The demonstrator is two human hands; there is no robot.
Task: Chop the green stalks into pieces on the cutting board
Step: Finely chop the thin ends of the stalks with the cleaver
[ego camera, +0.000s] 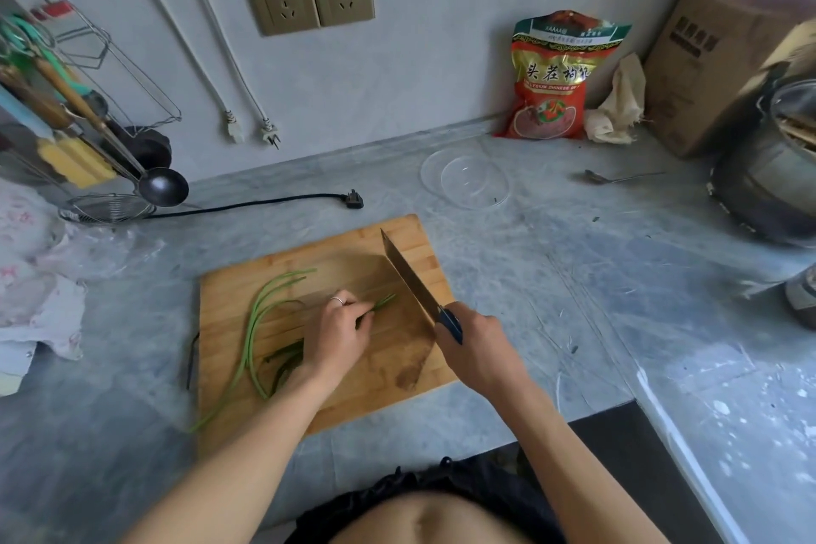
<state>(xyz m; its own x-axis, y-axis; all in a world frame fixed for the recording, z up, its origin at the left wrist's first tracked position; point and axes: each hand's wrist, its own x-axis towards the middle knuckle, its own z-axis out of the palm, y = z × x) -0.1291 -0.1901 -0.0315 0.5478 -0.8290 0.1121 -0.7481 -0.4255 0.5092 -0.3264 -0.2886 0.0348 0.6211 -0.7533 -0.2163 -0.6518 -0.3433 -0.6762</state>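
The green stalks (254, 322) lay looped across the left half of the cutting board (397, 243) on the bench (552, 278), keeping clear of the blade. The left hand (338, 331) pinched the stalk ends in curled fingers (360, 316), steadying them for cutting. The right hand (474, 349) gripped the cleaver (408, 276), blade angled just beside the tips.

We read "头茬枸" and a partial "CHINESE" on the red snack bag (557, 80); right of it, the cardboard box (697, 71) print is illegible.
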